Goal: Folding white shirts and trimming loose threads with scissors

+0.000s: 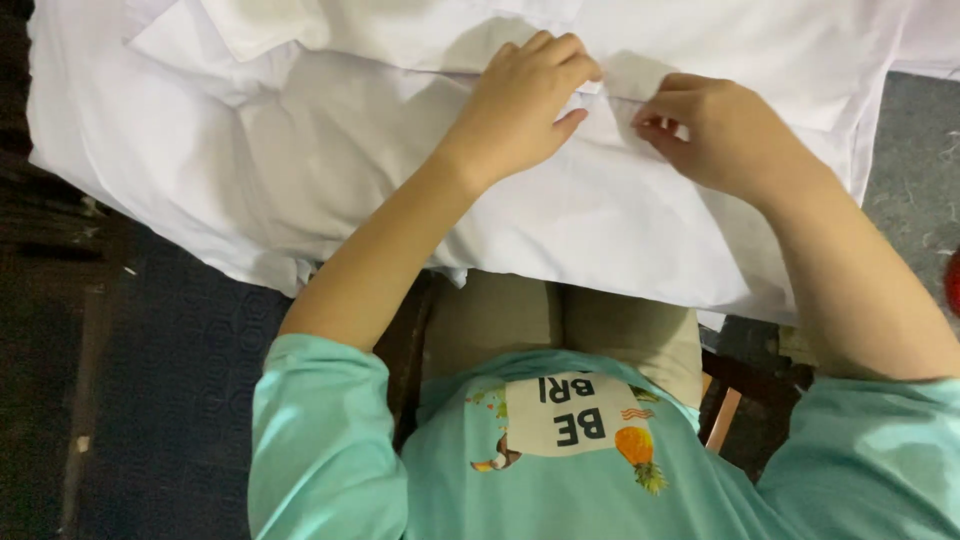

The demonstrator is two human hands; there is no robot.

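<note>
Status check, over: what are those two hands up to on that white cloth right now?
Left hand pressed on white cloth, fingers curled at a fold. Right hand pinching the same fold edge. Nothing between the hands.

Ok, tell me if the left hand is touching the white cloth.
Touching. The head view shows the left hand pressed flat on the white cloth, fingers curled over a fold.

A home-like room, probably — patterned dark carpet, wooden chair, white cloth spread out.
</note>
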